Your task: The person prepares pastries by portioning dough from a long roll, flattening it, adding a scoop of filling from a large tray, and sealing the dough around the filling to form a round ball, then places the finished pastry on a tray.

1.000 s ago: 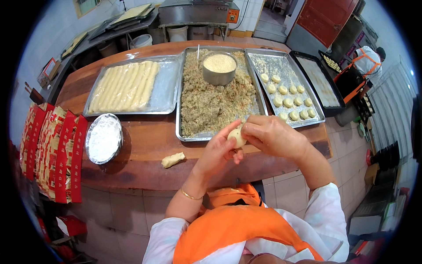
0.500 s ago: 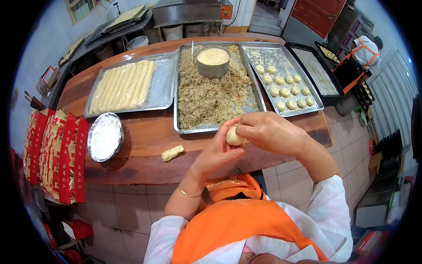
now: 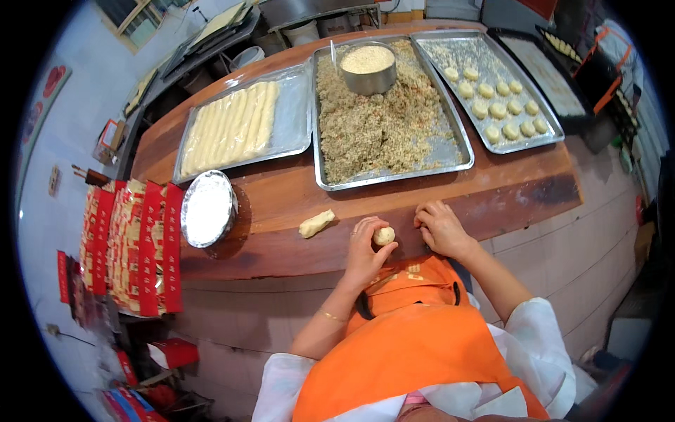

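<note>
A round, pale dough ball [image 3: 384, 235] rests in my left hand [image 3: 364, 247], fingers and thumb curved around it, at the table's front edge. My right hand [image 3: 441, 228] is a little to the right of it, on the tabletop, with bent fingers, the thumb apart and nothing seen in it. To the left of the ball lies a short, rough piece of dough [image 3: 316, 224]. Beyond both hands stands a metal tray of crumbly brownish filling [image 3: 380, 133]. On it sits a round metal pan [image 3: 370, 81] of pale grains, with a thin upright handle beside it.
Dough strips under plastic lie on a left tray [image 3: 294, 141]. A bowl of white powder [image 3: 209, 211] stands near red-and-gold packets [image 3: 137, 246]. On the right, a tray [image 3: 524, 145] holds several dough rounds beside a dark tray [image 3: 541, 77]. A person [image 3: 612, 53] stands at far right.
Both hands have lowered to the table's front edge and separated. My right hand has let go of the dough ball, which stays in the left. The view has shifted.
</note>
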{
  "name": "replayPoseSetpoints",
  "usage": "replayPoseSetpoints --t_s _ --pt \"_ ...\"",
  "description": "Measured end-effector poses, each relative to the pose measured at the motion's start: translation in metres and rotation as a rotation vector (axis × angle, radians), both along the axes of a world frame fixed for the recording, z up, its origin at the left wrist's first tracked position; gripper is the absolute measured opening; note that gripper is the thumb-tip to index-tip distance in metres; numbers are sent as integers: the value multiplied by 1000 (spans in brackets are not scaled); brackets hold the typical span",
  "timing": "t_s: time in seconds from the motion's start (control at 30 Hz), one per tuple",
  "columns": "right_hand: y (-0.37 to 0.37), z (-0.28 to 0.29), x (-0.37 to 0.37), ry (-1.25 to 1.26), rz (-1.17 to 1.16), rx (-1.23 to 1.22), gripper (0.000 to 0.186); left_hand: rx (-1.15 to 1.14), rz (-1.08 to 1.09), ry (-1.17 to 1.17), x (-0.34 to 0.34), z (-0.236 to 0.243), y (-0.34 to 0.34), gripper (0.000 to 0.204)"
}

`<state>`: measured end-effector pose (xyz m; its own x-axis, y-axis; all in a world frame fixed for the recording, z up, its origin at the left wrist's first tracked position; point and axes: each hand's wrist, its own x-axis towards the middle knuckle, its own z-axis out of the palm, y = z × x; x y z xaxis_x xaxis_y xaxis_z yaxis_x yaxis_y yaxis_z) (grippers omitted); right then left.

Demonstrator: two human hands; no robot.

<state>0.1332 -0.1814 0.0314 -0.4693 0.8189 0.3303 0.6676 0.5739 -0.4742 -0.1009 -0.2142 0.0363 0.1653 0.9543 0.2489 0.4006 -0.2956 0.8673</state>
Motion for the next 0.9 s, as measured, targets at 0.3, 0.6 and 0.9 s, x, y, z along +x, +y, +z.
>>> replayPoseSetpoints --t_s 0.3,0.6,0.9 --pt "-3 -3 -30 218 67 -184 36 -86 28 153 2 -24 3 56" --pt "0 -24 -32 294 98 -121 35 -415 -77 -180 0 -4 53 44" --pt "-4 -15 -11 424 -68 -100 26 185 -54 773 30 -30 70 47"
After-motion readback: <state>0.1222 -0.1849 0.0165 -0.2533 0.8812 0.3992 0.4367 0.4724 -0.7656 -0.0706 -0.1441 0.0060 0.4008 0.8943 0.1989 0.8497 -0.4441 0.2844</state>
